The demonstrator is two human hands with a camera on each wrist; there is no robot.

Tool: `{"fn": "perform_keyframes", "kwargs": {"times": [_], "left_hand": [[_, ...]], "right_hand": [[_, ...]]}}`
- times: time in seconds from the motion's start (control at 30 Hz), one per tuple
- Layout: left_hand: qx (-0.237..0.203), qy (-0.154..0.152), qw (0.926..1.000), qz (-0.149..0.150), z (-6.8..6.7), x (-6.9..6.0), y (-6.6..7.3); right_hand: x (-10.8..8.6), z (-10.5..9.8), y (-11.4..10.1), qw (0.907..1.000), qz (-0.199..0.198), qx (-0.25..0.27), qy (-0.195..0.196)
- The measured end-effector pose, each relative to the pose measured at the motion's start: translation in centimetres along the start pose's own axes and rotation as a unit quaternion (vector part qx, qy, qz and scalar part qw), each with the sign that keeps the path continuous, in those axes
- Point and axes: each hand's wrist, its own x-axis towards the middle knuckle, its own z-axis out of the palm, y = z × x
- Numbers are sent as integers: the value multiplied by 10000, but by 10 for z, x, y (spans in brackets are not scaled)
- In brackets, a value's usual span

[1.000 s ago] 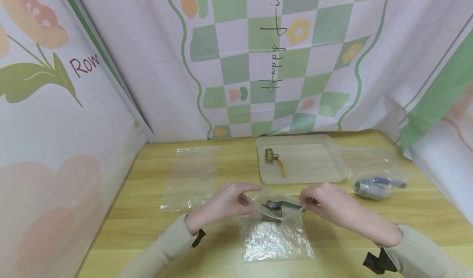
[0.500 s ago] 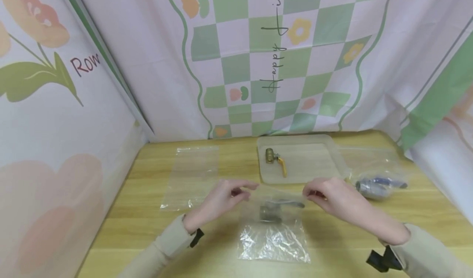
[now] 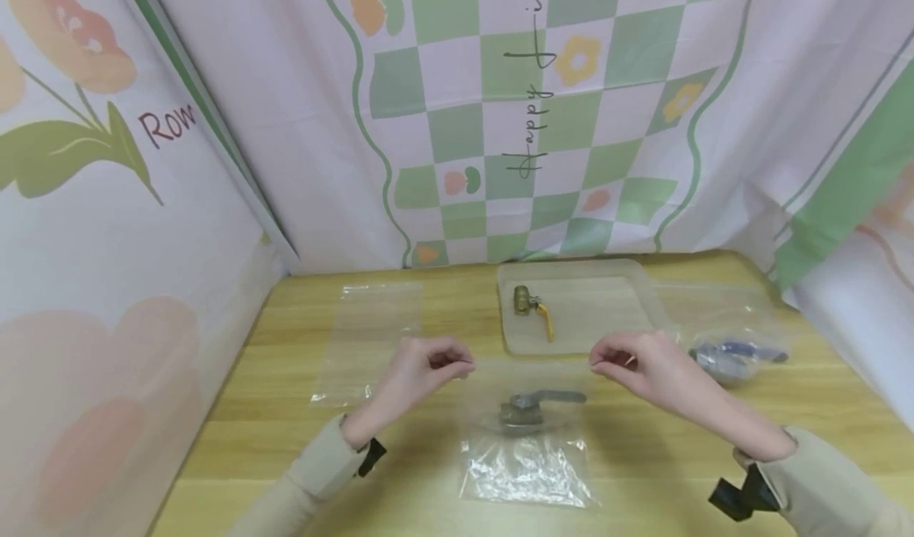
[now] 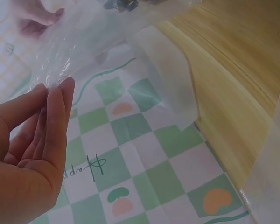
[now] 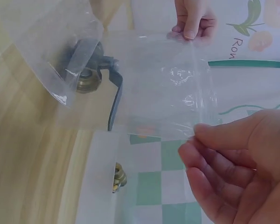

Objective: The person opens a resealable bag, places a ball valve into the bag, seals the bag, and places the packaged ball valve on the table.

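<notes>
A clear zip-top plastic bag stretches between my two hands, its mouth edge facing away from me. Inside it lies a ball valve with a brass-coloured body and a dark grey lever handle. My left hand pinches the bag's upper left corner between thumb and fingers, as the left wrist view also shows. At the opposite corner, my right hand pinches the edge with thumb and forefinger. In the right wrist view, the valve's lever points along the bag, partly behind a folded layer of plastic.
Behind the hands, a translucent tray holds a brass valve with a yellow handle. A flat clear bag lies on the left. At right, another bag contains a silver valve with a blue handle. Patterned curtains enclose the table.
The bag's mouth, spread open earlier, is now pulled flat and taut. My left hand has moved left and closed its fingertips on the corner; my right hand has shifted slightly right.
</notes>
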Motion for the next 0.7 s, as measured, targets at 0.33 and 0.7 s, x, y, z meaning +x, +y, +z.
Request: {"fn": "perform_keyframes", "kwargs": {"times": [0.33,0.7], "left_hand": [[250,257,9993,122,-5,-2,8],[498,314,9969,518,-4,1,10]], "right_hand": [[5,-2,-7,9988,-359,-20,346],[8,-3,-14,9956,-764,56,544]]}}
